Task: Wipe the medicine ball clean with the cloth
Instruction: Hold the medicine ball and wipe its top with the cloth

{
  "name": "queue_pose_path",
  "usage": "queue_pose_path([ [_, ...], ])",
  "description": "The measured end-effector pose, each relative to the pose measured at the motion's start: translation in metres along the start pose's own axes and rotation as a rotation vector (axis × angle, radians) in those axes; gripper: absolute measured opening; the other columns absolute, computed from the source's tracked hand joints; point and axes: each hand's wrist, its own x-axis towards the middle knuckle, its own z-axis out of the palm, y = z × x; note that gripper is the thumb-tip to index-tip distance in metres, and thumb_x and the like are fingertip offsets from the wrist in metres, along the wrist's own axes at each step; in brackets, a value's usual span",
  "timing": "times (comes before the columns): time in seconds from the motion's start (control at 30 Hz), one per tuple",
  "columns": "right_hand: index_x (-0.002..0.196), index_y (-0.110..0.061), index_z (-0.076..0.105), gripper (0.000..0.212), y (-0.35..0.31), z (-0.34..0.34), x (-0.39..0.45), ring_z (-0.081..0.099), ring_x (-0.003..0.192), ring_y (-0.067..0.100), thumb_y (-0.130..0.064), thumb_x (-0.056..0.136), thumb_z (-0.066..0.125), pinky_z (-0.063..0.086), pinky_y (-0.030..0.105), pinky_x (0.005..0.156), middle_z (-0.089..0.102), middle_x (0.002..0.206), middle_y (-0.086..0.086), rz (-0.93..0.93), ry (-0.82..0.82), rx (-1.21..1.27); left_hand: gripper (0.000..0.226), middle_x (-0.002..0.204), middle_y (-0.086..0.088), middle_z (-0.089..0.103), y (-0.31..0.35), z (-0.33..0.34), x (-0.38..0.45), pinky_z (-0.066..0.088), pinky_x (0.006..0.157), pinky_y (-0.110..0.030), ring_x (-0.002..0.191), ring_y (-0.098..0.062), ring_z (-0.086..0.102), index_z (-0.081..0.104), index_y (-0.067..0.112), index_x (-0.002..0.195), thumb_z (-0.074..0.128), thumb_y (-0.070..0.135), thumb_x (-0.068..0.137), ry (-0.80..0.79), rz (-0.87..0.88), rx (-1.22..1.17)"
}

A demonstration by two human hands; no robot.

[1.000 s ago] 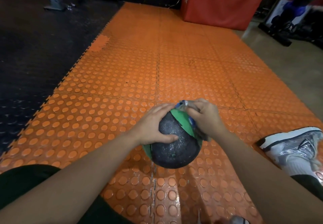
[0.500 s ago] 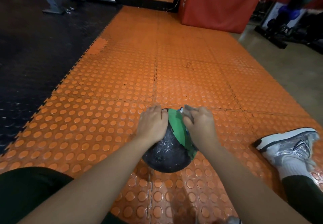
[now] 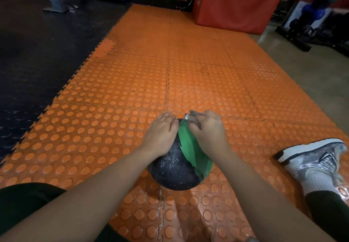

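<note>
I am pressing my right hand (image 3: 206,130) down on the far top of the medicine ball (image 3: 177,166), fingers curled over a cloth (image 3: 186,117) of which only a pale scrap is showing. My left hand (image 3: 160,133) is lying flat on the ball's left top. The black and green ball is sitting on the orange studded mat (image 3: 117,90), my grey shoe (image 3: 315,156) well to its right.

The left hand (image 3: 160,134) is now laid flat over the medicine ball's (image 3: 175,168) far left, thumb no longer spread across its near face. The right hand (image 3: 205,130) is shifted farther over the top, and less of the cloth (image 3: 186,117) is seen.
</note>
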Motion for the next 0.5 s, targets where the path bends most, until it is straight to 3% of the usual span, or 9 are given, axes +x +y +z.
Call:
queue_pose_path([
  [0.13, 0.089, -0.007, 0.074, 0.031, -0.008, -0.012, -0.025, 0.052, 0.077, 0.021, -0.022, 0.079, 0.048, 0.038, 0.029, 0.075, 0.065, 0.085, 0.01, -0.135, 0.084, 0.11, 0.046, 0.157, 0.0, 0.019, -0.005, -0.004, -0.002, 0.006, 0.114, -0.023, 0.144, -0.011, 0.012, 0.031, 0.016, 0.146, 0.025, 0.031, 0.103, -0.042, 0.028, -0.036],
  [0.2, 0.071, 0.001, 0.068, 0.021, -0.005, -0.021, -0.017, 0.052, 0.069, 0.025, -0.011, 0.083, 0.056, 0.042, 0.026, 0.066, 0.062, 0.075, 0.014, -0.036, 0.014, 0.171, 0.046, 0.157, 0.001, 0.018, -0.004, -0.003, -0.001, 0.005, 0.115, -0.024, 0.144, -0.01, 0.012, 0.031, 0.017, 0.146, 0.026, 0.033, 0.103, -0.062, 0.059, -0.041],
  [0.23, 0.062, 0.001, 0.062, 0.026, 0.001, -0.023, -0.01, 0.05, 0.062, 0.026, -0.009, 0.085, 0.057, 0.038, 0.022, 0.058, 0.058, 0.066, 0.014, 0.042, -0.022, 0.206, 0.046, 0.157, 0.001, 0.018, -0.002, -0.002, -0.001, 0.005, 0.114, -0.024, 0.144, -0.01, 0.013, 0.031, 0.016, 0.146, 0.026, 0.033, 0.103, -0.073, 0.073, -0.04],
  [0.3, 0.049, -0.013, 0.051, 0.039, 0.007, -0.024, -0.001, 0.041, 0.051, 0.022, -0.011, 0.088, 0.056, 0.028, 0.019, 0.044, 0.048, 0.051, 0.0, 0.15, -0.036, 0.245, 0.047, 0.157, 0.0, 0.018, 0.003, 0.0, -0.001, 0.004, 0.114, -0.024, 0.144, -0.011, 0.013, 0.031, 0.016, 0.146, 0.025, 0.034, 0.103, -0.083, 0.091, -0.016],
  [0.37, 0.056, -0.017, 0.061, 0.033, 0.003, -0.02, -0.002, 0.048, 0.06, 0.018, -0.013, 0.088, 0.057, 0.039, 0.024, 0.057, 0.059, 0.062, -0.002, 0.138, -0.006, 0.243, 0.047, 0.157, -0.001, 0.018, 0.004, 0.0, 0.001, 0.005, 0.114, -0.024, 0.144, -0.011, 0.013, 0.03, 0.016, 0.146, 0.024, 0.034, 0.103, -0.082, 0.083, 0.008],
  [0.43, 0.09, -0.011, 0.074, 0.017, -0.005, -0.013, -0.013, 0.055, 0.088, 0.021, -0.013, 0.086, 0.058, 0.043, 0.032, 0.084, 0.068, 0.099, 0.004, 0.06, 0.03, 0.183, 0.046, 0.157, -0.002, 0.019, 0.001, -0.002, 0.004, 0.006, 0.114, -0.024, 0.144, -0.012, 0.014, 0.031, 0.015, 0.146, 0.024, 0.032, 0.103, -0.088, 0.053, 0.002],
  [0.5, 0.095, -0.012, 0.074, 0.02, -0.011, -0.01, -0.026, 0.052, 0.092, 0.023, -0.014, 0.082, 0.059, 0.039, 0.033, 0.084, 0.065, 0.099, 0.004, -0.046, 0.057, 0.161, 0.045, 0.156, -0.002, 0.02, -0.003, -0.004, 0.006, 0.007, 0.115, -0.024, 0.144, -0.012, 0.014, 0.032, 0.015, 0.145, 0.024, 0.03, 0.103, -0.098, 0.034, -0.015],
])
